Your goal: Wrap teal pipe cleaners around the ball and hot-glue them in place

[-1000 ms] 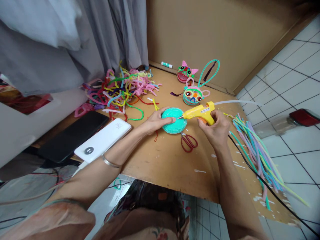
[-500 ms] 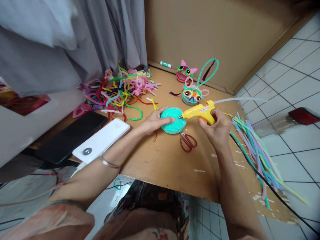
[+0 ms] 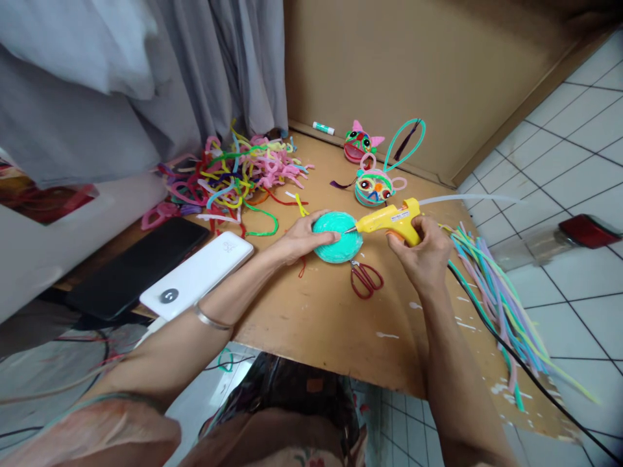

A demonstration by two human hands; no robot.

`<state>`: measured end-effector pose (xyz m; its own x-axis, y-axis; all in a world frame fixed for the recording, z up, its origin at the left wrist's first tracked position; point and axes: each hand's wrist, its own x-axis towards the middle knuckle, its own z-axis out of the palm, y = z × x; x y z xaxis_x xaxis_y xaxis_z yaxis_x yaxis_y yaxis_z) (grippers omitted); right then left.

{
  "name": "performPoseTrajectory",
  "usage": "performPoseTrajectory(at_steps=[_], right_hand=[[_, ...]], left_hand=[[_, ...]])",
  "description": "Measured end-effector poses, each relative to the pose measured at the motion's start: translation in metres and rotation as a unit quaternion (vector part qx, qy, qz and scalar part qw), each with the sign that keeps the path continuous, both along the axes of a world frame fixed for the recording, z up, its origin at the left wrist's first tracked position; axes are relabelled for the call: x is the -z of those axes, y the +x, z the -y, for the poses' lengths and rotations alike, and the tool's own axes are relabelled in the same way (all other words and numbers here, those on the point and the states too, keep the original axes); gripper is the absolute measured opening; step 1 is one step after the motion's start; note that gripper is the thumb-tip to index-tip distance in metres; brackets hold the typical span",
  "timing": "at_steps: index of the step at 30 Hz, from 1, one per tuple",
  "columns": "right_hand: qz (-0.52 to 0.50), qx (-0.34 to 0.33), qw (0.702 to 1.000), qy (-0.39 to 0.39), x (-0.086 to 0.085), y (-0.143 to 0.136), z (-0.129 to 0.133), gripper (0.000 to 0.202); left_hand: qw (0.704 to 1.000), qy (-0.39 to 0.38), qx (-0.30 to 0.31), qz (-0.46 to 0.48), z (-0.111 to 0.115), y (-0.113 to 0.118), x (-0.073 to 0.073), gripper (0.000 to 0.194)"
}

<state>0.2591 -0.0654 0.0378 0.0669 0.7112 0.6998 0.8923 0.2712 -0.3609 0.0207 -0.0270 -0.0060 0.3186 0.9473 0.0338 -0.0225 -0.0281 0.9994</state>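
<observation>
A turquoise, round disc of coiled pipe cleaner (image 3: 341, 251) is gripped at its left side by my left hand (image 3: 306, 236), thumb lying across its face. My right hand (image 3: 424, 250) is wrapped round the handle of a yellow hot glue gun (image 3: 382, 219). The metal nozzle points left and meets the disc's face near my thumb tip; whether glue is coming out is too small to tell. A clear glue stick (image 3: 467, 196) juts from the gun's back. Just below the disc lie red-handled scissors (image 3: 366, 280), their blades partly hidden under it.
Tangled pipe cleaners (image 3: 243, 172) heap at the back left, with a white power bank (image 3: 197, 275) and a black phone (image 3: 139, 266) nearer. Two animal-face crafts (image 3: 374, 187) and a glue stick tube (image 3: 324, 128) stand behind. Straight pipe cleaners (image 3: 496, 305) and a black cord (image 3: 516, 353) lie right.
Almost nothing differs. The whole view has shifted by a few pixels; both hands, the disc and the glue gun keep the same arrangement.
</observation>
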Motion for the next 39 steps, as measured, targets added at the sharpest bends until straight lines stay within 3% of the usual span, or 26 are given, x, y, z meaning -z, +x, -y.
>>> performPoseTrajectory(at_steps=[11,27,33,39], right_hand=[[-0.004,-0.029,1.0,0.007,-0.001,0.002,0.001,0.023],[-0.017,-0.046,0.999,0.024,-0.001,0.005,-0.001,0.021],[-0.052,-0.029,0.998,-0.012,0.001,0.003,-0.003,0.027],[-0.143,0.007,0.984,-0.109,0.008,0.007,-0.01,0.036]], left_hand=[[1.0,0.005,0.0,-0.002,-0.002,0.0,0.003,0.09],[1.0,0.006,0.01,0.009,0.001,0.001,-0.003,0.088],[1.0,0.007,0.007,0.002,0.003,0.002,-0.006,0.085],[0.999,0.02,-0.02,-0.024,0.0,0.003,0.001,0.085]])
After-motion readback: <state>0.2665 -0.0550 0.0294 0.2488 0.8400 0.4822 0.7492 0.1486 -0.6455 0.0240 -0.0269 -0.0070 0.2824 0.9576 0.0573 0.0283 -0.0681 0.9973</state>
